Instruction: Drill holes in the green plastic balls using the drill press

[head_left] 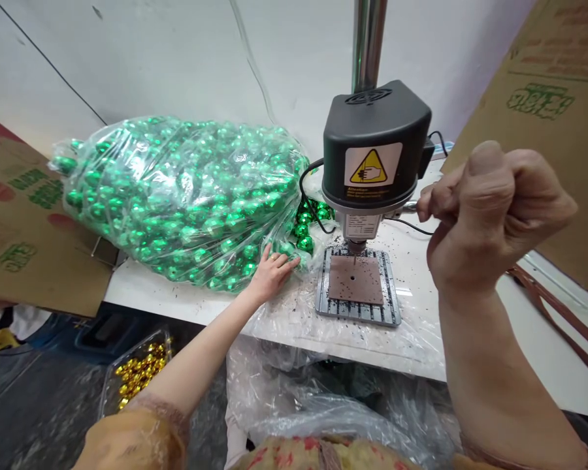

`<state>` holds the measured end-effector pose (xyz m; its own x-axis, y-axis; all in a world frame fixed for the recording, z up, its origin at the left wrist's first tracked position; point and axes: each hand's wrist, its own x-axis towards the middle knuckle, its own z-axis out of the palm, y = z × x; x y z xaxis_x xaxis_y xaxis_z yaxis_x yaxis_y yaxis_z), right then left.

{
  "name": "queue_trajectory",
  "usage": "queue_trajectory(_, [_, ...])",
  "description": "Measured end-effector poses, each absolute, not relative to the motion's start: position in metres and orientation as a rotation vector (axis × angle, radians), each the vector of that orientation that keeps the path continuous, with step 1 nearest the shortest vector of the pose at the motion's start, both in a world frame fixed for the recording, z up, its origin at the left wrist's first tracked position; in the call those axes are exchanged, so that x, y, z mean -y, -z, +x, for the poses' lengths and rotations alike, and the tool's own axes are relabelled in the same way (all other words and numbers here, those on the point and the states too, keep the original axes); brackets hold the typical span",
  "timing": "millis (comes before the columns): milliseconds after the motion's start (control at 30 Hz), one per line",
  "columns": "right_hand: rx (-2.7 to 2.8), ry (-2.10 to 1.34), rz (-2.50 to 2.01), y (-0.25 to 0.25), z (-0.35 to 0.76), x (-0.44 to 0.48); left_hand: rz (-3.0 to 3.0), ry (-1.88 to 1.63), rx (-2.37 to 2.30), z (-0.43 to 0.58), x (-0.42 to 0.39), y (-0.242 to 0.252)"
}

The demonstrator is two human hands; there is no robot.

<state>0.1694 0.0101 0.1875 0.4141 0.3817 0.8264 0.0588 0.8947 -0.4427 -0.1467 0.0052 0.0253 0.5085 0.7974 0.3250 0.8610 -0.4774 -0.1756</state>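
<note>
My left hand rests at the near right end of a clear plastic bag full of shiny green balls. Its fingers are stretched out and apart, touching the plastic. Loose green balls show at the bag's mouth. My right hand is raised and closed around the feed handle of a small black drill press; the grip itself is mostly hidden. Below the drill bit, a brown square board with a hole lies on the grey slotted base. Dark shavings are scattered over both.
Cardboard boxes stand at the left and right. A metal column rises behind the drill. Clear plastic sheeting drapes over the front edge of the white table. On the floor, a clear container holds gold balls. A brown strap lies at right.
</note>
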Motion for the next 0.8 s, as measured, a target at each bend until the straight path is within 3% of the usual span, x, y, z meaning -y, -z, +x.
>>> queue_trajectory(200, [1.141, -0.208, -0.430, -0.186, 0.169, -0.009, -2.472, 0.077, 1.265, -0.135, 0.007, -0.037])
queue_trajectory(400, [1.175, -0.219, -0.421, -0.185, 0.170, -0.008, -2.542, 0.222, 1.228, -0.118, 0.015, -0.040])
queue_trajectory(633, [1.159, -0.202, -0.400, -0.183, 0.170, -0.009, -2.300, 0.252, 1.721, -0.110, 0.006, -0.041])
queue_trajectory(800, [1.144, -0.189, -0.402, -0.184, 0.169, -0.009, -2.362, 0.065, 1.592, -0.079, -0.009, -0.047])
